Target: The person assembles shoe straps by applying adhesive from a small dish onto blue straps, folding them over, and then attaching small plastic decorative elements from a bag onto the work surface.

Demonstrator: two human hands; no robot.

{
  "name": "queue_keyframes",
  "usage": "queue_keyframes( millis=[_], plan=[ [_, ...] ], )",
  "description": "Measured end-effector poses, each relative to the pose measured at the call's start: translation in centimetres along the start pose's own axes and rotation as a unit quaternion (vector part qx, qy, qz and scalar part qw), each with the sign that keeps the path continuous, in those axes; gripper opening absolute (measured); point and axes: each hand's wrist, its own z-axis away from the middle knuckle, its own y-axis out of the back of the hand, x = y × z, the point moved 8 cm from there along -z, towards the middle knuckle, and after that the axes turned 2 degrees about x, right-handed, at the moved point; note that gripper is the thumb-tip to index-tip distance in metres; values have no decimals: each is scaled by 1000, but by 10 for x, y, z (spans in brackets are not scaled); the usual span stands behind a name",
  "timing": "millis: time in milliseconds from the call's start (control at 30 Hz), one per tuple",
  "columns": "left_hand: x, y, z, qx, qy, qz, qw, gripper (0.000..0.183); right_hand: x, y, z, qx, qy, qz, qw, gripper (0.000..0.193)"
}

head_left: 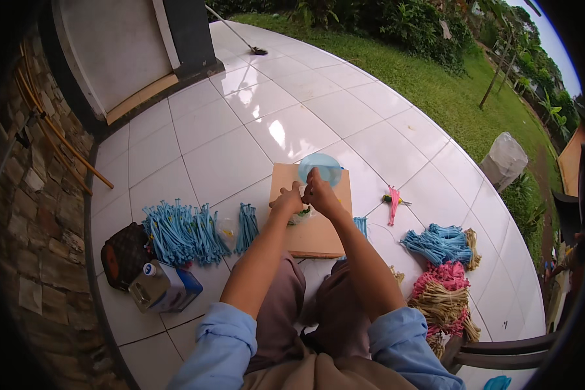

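Observation:
My left hand (288, 199) and my right hand (318, 190) meet over a tan board (312, 242) in front of my knees. The fingers of both hands are bent and closed close together; what they hold, if anything, is too small or hidden. Just below them on the board lies a small clear plastic bag (299, 218) with something green by it. A translucent light-blue bowl (325, 166) sits at the board's far edge, just beyond my right hand.
To the left are blue cord bundles (182, 231), a brown bag (125, 253) and a metal can (164, 286). On the right lie a pink bundle with scissors (394, 203), more blue bundles (437, 243) and a pink-and-beige pile (441, 296). A dark wooden rail (507, 354) stands near right.

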Motion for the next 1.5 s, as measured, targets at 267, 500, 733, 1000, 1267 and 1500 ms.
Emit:
queue_keyframes(
  millis=[267, 500, 733, 1000, 1267, 1500],
  plan=[
    [38, 40, 40, 371, -101, -33, 923, 47, -13, 54, 17, 153, -56, -60, 985, 41],
    [85, 41, 75, 66, -169, 524, 832, 21, -53, 98, 40, 218, -20, -115, 969, 34],
    [75, 40, 76, -66, -211, 546, 808, 24, -9, 101, 47, 119, -62, -239, 962, 30],
    [48, 44, 56, 60, -207, 497, 841, 22, -35, 99, 40, 146, -45, -250, 956, 34],
    [65, 57, 76, 97, -244, 429, 864, 21, -32, 96, 41, 107, -55, -258, 959, 41],
    [63, 63, 81, 148, -273, 434, 845, 22, -36, 94, 37, 152, -23, -271, 950, 45]
  ],
)
